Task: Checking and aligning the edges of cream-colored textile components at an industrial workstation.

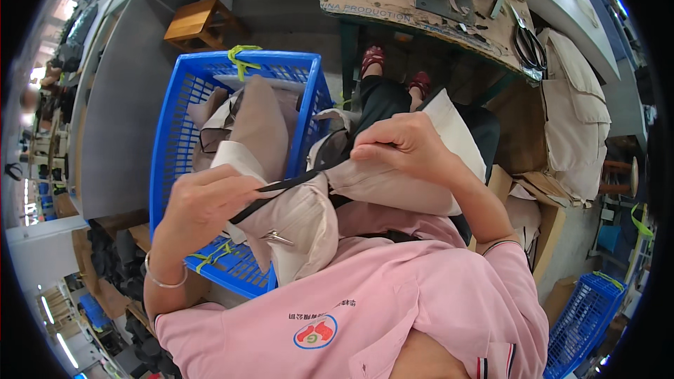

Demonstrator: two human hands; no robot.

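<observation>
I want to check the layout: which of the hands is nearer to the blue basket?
Left. The left hand holds the black strap right over the blue basket; the right hand is off to its right.

Beige fabric piece [309, 217], soft and crumpled, held over the lap against the pink shirt, its left part overlapping the near right corner of the blue plastic crate [168, 133]. A pale lining edge shows along its lower fold; a small silver metal fitting sits on its front face. Black strap [295, 184], narrow and flat, runs taut across the fabric from lower left to upper right. Left hand [203, 203] pinches the strap's lower end; right hand [407, 144] grips the upper end, fingers curled.
</observation>
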